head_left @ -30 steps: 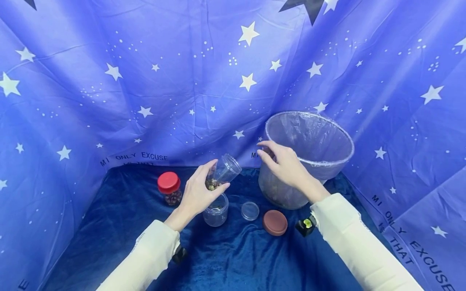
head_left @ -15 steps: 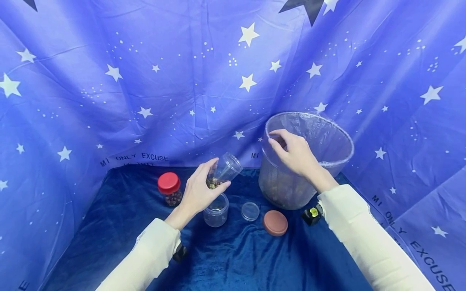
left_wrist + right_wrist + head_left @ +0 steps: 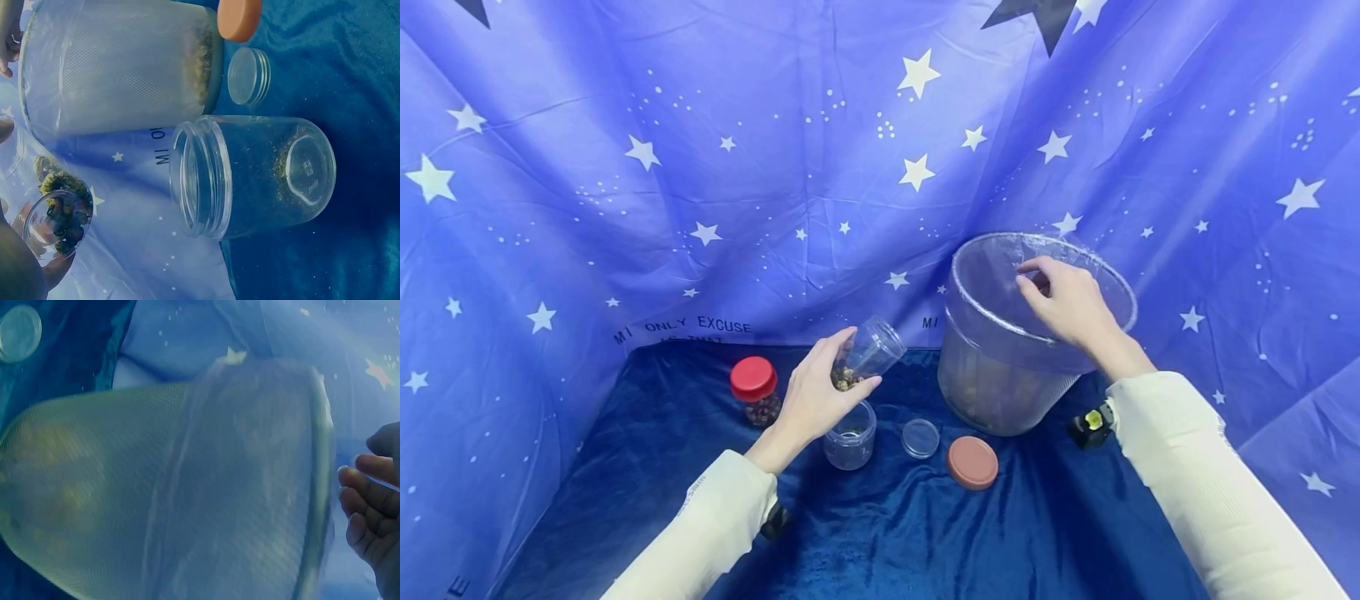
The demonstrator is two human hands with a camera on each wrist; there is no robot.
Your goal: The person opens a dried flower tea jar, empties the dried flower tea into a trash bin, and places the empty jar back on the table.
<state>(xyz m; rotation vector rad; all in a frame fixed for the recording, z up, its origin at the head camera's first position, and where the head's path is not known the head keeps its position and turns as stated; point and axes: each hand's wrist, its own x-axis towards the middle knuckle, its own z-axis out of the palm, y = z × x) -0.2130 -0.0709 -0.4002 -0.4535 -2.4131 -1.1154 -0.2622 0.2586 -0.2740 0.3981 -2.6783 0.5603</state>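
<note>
Two hands busy in the head view. With the left hand (image 3: 815,390), grasps a tilted clear jar (image 3: 876,343), mouth up and to the right, with dried buds (image 3: 844,380) low inside, above an open jar (image 3: 849,450). With the right hand (image 3: 1070,302), reaches over the lined bin (image 3: 985,375) with bent fingers; cannot tell whether pinching anything. Probably midway through carrying buds from the clear jar to the bin. Would next call for parting the right fingertips well inside the rim, while keeping the jar steady. Compared with a second ago, farther right with the right hand, from the bin's left side to over its opening; almost unchanged with the left.

From the left wrist: buds gathered towards the clear jar's base; crumbs (image 3: 282,164) inside the open jar; beyond, a clear lid (image 3: 244,76) and an orange-brown lid (image 3: 237,19).

From the right wrist: curved fingers just beyond the rim, apparently not touching; nothing plainly visible between fingertips.
</note>
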